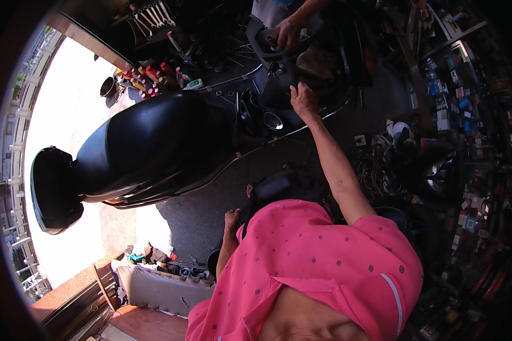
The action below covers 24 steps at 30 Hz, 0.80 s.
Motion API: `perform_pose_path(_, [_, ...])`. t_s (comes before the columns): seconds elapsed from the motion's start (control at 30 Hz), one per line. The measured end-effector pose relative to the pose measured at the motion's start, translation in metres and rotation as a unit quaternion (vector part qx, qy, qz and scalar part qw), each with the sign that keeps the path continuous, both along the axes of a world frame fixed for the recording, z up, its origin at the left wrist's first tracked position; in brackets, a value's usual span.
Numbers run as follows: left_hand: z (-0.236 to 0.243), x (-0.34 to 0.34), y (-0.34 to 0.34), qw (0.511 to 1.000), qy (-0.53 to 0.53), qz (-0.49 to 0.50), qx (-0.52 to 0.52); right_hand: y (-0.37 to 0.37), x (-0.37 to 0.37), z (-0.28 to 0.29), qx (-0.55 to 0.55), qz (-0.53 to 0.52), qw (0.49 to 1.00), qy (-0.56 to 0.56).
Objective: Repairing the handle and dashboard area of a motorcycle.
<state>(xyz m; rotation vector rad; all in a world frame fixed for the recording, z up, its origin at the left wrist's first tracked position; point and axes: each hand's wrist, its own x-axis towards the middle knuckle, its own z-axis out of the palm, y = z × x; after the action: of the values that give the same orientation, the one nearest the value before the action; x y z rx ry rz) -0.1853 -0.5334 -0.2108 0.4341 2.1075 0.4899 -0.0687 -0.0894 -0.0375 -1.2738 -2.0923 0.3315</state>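
Observation:
A black motor scooter (pixel 148 136) stands across the view with its long seat to the left. My right hand (pixel 305 102) reaches forward with curled fingers, its fingertips at the near edge of the scooter's dark front panel (pixel 279 77). Whatever those fingers hold, if anything, is hidden. Close to my dark-clothed leg, my left hand (pixel 231 219) hangs low, its fingers curled; I cannot see what is inside. Across the scooter, another person's hand (pixel 288 34) rests on the grey upper panel (pixel 259 40). Wrenches and a round-ended mirror-like part (pixel 272 120) lie on the scooter's footboard.
Several red and yellow bottles (pixel 148 77) stand beyond the seat. Wrenches (pixel 153 14) hang at the back. A grey padded bench (pixel 162 290) sits at lower left. Shelves of small boxes (pixel 444 113) line the right, with tangled wires (pixel 375 170) near them.

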Motion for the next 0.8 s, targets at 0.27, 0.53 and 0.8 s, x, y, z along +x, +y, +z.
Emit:
perform_pose_path(0.27, [0.0017, -0.0026, -0.0011, 0.999, -0.021, 0.002, -0.028, -0.0008, -0.0004, 0.0004, -0.018, -0.004, 1.000, -0.012])
perform_pose_path(0.53, [-0.0040, -0.0046, -0.0029, 0.999, -0.025, 0.010, -0.041, -0.0004, -0.0006, -0.0011, -0.014, -0.006, 1.000, -0.011])
perform_pose_path(0.8, [0.0030, -0.0040, -0.0028, 0.999, -0.030, 0.014, -0.018, -0.0004, 0.0001, -0.0012, 0.001, -0.001, 1.000, -0.009])
